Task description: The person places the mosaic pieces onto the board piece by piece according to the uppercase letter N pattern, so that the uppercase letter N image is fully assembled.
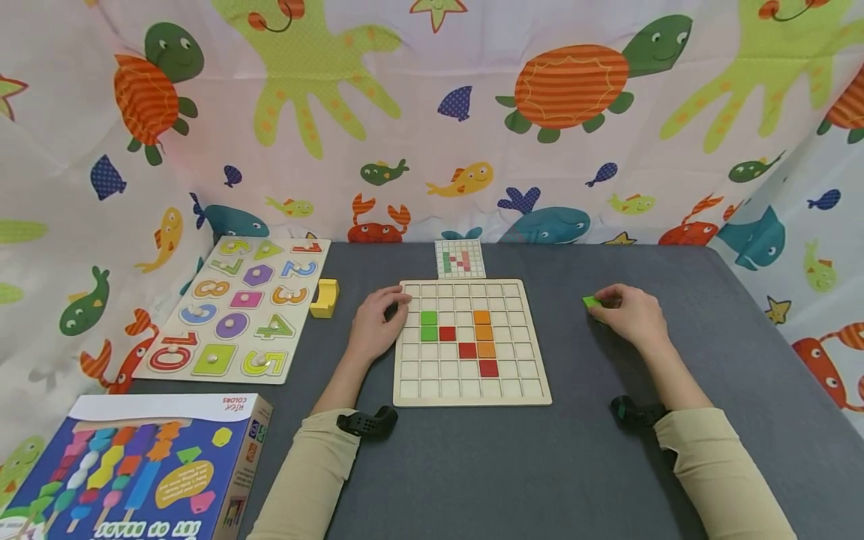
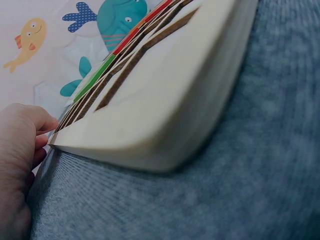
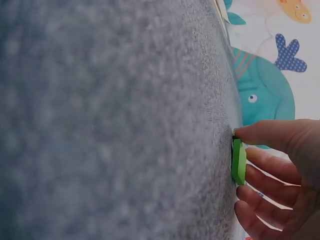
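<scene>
A pale wooden grid board (image 1: 472, 397) lies on the grey table, with green tiles (image 1: 429, 327), red tiles (image 1: 468, 350) and orange tiles (image 1: 482, 333) in some of its squares. At the board's upper left edge rests my left hand (image 1: 378, 319), its fingertips touching the rim; the left wrist view shows this hand (image 2: 20, 160) at the far end of the board's side (image 2: 150, 145). To the right, apart from the board, my right hand (image 1: 631, 311) pinches a light green tile (image 1: 591, 301) by thumb and fingers. That tile (image 3: 239, 162) is close to the tabletop.
Behind the board a small card (image 1: 460, 259) shows a coloured grid pattern. On the left are a number puzzle board (image 1: 273, 360), a yellow block (image 1: 325, 298) and a printed box (image 1: 142, 465). A cloth with sea animals (image 1: 418, 112) hangs at the back and sides.
</scene>
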`<state>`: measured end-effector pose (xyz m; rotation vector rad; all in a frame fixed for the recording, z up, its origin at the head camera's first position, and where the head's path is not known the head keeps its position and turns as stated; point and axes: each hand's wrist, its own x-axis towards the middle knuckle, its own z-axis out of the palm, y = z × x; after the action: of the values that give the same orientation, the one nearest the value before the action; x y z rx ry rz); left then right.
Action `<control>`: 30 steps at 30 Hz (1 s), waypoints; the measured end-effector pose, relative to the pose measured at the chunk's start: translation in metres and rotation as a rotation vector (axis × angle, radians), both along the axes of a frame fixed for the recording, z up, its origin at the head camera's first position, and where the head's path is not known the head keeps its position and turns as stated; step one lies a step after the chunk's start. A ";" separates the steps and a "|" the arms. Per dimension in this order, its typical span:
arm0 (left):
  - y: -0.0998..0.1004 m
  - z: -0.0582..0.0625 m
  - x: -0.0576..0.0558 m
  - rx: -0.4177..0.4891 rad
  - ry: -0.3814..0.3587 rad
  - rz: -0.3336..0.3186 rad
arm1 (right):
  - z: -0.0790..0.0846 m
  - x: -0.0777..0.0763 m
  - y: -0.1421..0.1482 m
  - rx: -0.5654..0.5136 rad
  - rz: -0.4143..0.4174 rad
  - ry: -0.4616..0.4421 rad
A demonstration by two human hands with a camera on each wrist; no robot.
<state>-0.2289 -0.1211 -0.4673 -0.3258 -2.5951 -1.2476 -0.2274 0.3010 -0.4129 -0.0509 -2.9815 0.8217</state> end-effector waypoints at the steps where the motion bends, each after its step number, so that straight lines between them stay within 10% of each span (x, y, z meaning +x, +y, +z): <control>1: 0.000 0.000 0.000 0.004 0.000 -0.001 | -0.001 -0.001 0.001 0.000 0.001 -0.009; 30: 0.000 0.000 0.001 -0.002 0.005 0.007 | 0.001 0.003 -0.059 -0.181 0.186 0.022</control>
<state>-0.2282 -0.1211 -0.4671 -0.3204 -2.5907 -1.2405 -0.2248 0.2422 -0.4116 0.2297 -2.9146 1.1029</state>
